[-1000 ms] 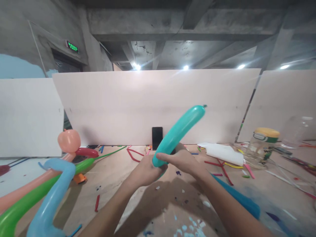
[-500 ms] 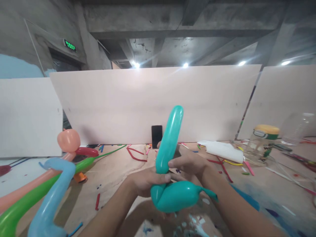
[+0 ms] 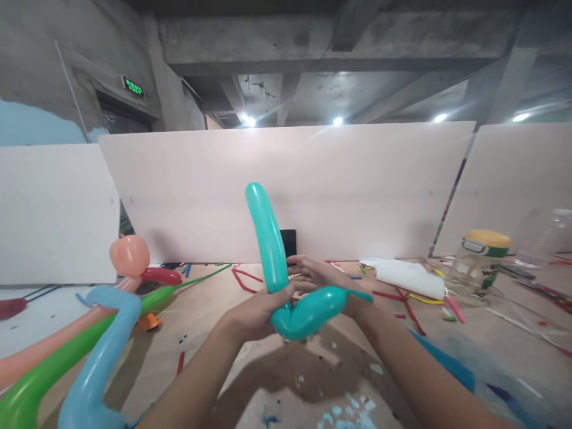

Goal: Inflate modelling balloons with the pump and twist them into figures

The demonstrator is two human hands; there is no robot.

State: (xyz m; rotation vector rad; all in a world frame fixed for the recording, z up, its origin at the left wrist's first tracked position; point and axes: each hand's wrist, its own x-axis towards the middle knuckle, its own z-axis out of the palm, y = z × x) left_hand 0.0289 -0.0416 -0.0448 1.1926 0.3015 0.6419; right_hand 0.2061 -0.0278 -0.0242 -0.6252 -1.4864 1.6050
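A teal modelling balloon (image 3: 268, 238) is bent in front of me, its long part standing up and leaning left. The shorter part (image 3: 313, 313) points right and ends in a thin uninflated tail. My left hand (image 3: 259, 313) is closed round the balloon just above the bend, thumb in front. Behind the short part is my right hand (image 3: 324, 274), fingers stretched leftward and apart near the upright part. Its palm is partly hidden by the balloon, and I cannot tell whether the fingertips touch it.
Light blue (image 3: 100, 351), green (image 3: 58, 357) and peach (image 3: 129, 256) balloons stand at the left. A black phone (image 3: 289, 245) leans on the white partition (image 3: 339, 190). At right are a white roll (image 3: 411, 277) and a yellow-lidded bottle (image 3: 480, 262). Balloon scraps (image 3: 409, 310) litter the table.
The balloon's upright part has swung from leaning right to leaning left, and the bend has risen a little. My right hand's thumb has come off the balloon's front; the hand is now behind it.
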